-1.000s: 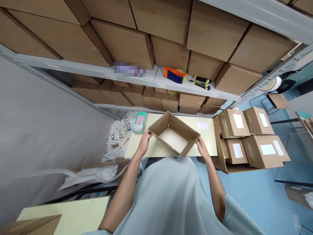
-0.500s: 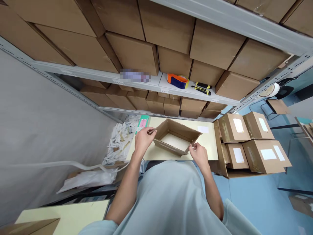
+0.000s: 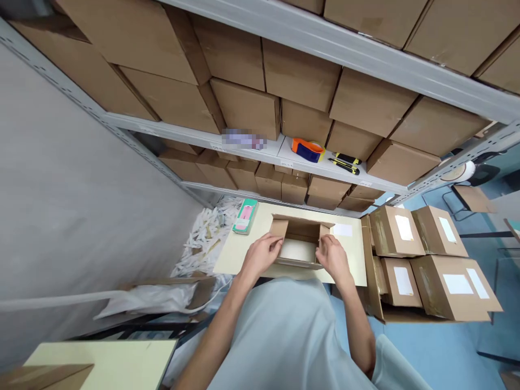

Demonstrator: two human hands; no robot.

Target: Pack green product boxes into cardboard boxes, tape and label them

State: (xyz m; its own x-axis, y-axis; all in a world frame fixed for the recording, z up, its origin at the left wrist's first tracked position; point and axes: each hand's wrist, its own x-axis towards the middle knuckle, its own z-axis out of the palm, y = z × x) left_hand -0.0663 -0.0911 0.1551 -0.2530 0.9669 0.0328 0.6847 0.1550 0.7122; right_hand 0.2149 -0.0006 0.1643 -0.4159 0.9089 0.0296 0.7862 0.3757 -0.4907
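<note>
An unsealed cardboard box (image 3: 299, 264) sits on the pale yellow table (image 3: 352, 264) in front of me, its top facing up and a whitish surface showing at the bottom. My left hand (image 3: 262, 253) is closed at its left side, with thumb and fingers pinching the short side flap, which is folded partly inward. At the opposite end, my right hand (image 3: 333, 255) grips the right flap, its fingertips at the box's inner edge. A green package with a pink picture (image 3: 245, 216) lies left of the box, and a white paper (image 3: 342, 230) lies behind its right end.
Ahead, a grey metal shelf (image 3: 260, 154) carries stacked cartons, an orange and blue tape dispenser (image 3: 307, 150) and yellow-black utility knives (image 3: 345, 162). To the right, a large carton (image 3: 376, 290) holds several labelled boxes. Shredded paper (image 3: 205, 233) is heaped at the left by a grey wall.
The box has turned square to me, and its end flaps have swung inward. Both hands have shifted closer together along its ends. The camera view has tilted upward slightly.
</note>
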